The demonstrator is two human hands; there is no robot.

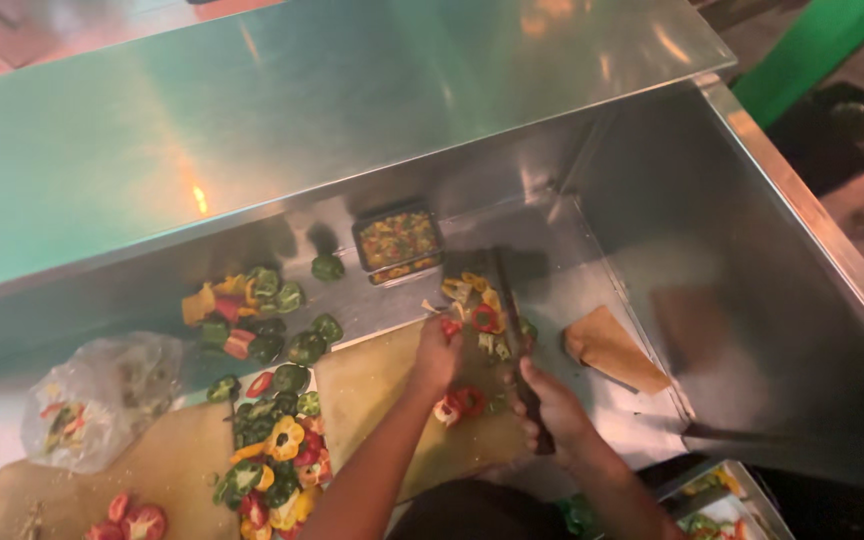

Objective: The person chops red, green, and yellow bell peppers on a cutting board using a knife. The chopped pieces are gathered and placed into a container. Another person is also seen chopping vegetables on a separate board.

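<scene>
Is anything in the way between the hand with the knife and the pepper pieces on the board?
Nothing visible. The right hand holds the knife over the cutting board, its blade right at the pepper pieces. The left hand rests beside them.

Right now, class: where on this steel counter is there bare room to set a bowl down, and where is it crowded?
Bare steel lies right of the knife, around the brown paper. The board under both hands and the pepper pile to its left are crowded.

Left hand fingers curled, pressing down; right hand fist clenched.
</scene>
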